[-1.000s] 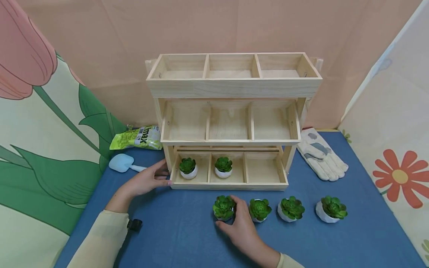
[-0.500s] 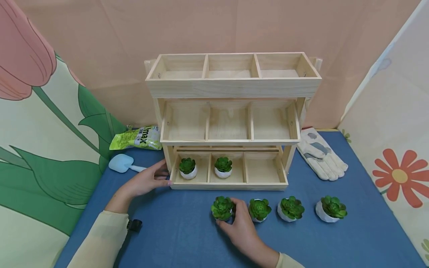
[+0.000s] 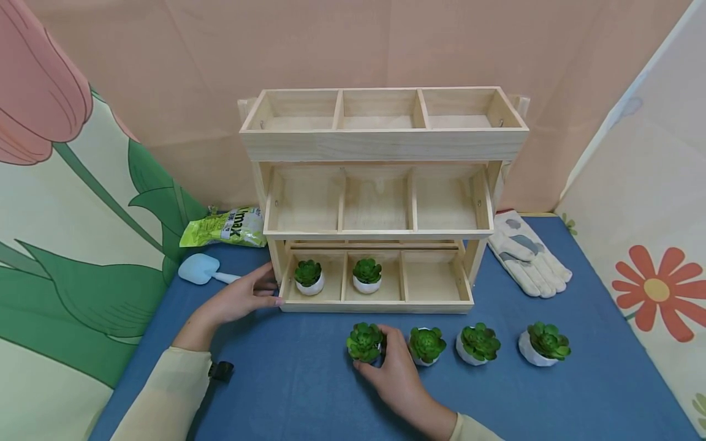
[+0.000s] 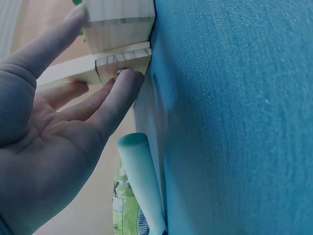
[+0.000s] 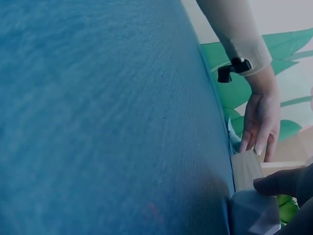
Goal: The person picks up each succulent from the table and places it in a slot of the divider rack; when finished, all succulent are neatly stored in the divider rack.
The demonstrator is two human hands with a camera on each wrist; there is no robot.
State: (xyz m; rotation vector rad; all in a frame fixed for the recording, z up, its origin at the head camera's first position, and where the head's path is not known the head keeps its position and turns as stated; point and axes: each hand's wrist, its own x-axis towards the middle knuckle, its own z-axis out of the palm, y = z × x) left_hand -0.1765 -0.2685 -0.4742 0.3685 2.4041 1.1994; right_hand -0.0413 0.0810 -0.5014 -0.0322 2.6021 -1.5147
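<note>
My right hand (image 3: pixel 398 375) holds a small potted succulent (image 3: pixel 364 342) on the blue table, thumb on its near side and fingers on its right. In the right wrist view, the thumb lies on the rim of its pale faceted pot (image 5: pixel 252 213); the other fingers are mostly hidden. My left hand (image 3: pixel 242 298) touches the lower left end of a three-tier wooden planter shelf (image 3: pixel 377 307). In the left wrist view, its fingertips (image 4: pixel 128 81) meet the wooden side and the thumb reaches the front corner. Two succulents (image 3: pixel 309 277) sit in the bottom tier's left and middle compartments.
Right of my right hand stand three more potted succulents (image 3: pixel 427 345) in a row. A light-blue trowel (image 3: pixel 200 268) and a green bag (image 3: pixel 225 228) lie left of the shelf. White gloves (image 3: pixel 531 256) lie to its right. Patterned cloths surround the table.
The potted succulent in my right hand has shifted slightly left, and the fingers have closed in around it. My left hand stays at the shelf's end.
</note>
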